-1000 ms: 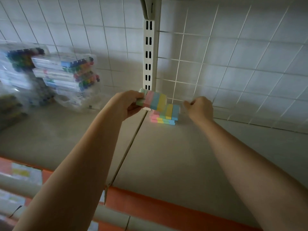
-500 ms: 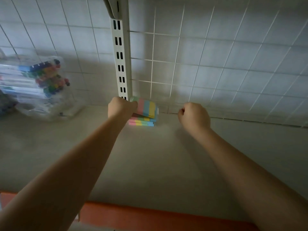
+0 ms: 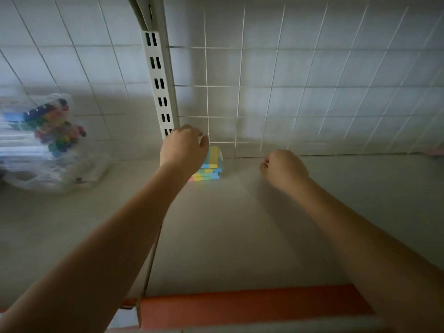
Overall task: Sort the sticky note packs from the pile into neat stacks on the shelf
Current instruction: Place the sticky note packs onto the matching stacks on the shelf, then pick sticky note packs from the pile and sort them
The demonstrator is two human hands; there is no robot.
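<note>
Several sticky note packs (image 3: 208, 173) lie in a low stack at the back of the shelf (image 3: 240, 236), close against the wire grid (image 3: 264, 92) and just right of the slotted upright (image 3: 159, 92). On top sits one more pack, the top pack (image 3: 213, 155), and the left hand (image 3: 183, 150) is over it, fingers curled down across its near side; whether they actually pinch the pack or only rest on it cannot be told, since the hand covers the contact. The right hand (image 3: 283, 168) hovers to the right of the stack, curled into a loose fist with nothing in it. The likely trouble is at the release: the lower packs look slightly staggered, their coloured edges not flush, so a pack set down off-centre or dragged by withdrawing fingers could slide the pile askew or tip it against the grid. With the right hand standing apart from the stack, nothing braces it on that side. Compared with a second ago, the pack that the left hand held tilted above the stack has been brought down onto it, the right hand has moved away from the stack, and the view has swung so that the bag of markers (image 3: 48, 140) sits further left.
</note>
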